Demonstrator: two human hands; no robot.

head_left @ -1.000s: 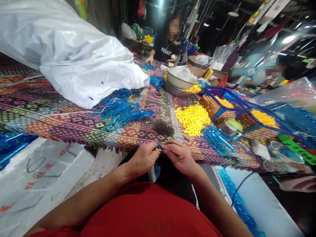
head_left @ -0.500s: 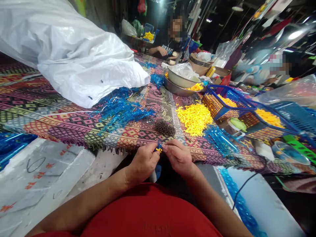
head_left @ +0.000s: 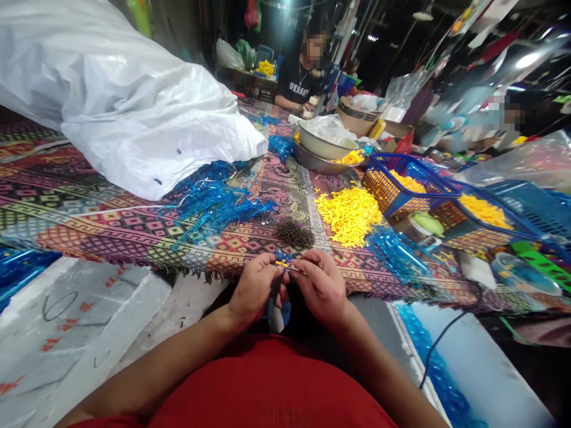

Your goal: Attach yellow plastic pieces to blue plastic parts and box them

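Right now the left hand (head_left: 254,291) and right hand (head_left: 321,289) pinch a small yellow plastic piece (head_left: 285,265) just off the edge of the multicoloured patterned cloth (head_left: 89,229).

In my grip: yellow-and-blue piece (head_left: 285,264). Red shirt (head_left: 263,380) on me, 6 o'clock. Dark brown heap (head_left: 294,233), 12 o'clock. Tablecloth (head_left: 89,220), 10 o'clock: woven diamonds, zigzag bands, pink, green, yellow, black. Glossy blue strips (head_left: 218,203) on it, 11 o'clock. White sack (head_left: 134,101), 11 o'clock, plain. Bright yellow pile (head_left: 348,215), 1 o'clock. Blue-rimmed basket (head_left: 410,160), 2 o'clock, yellow showing through mesh.
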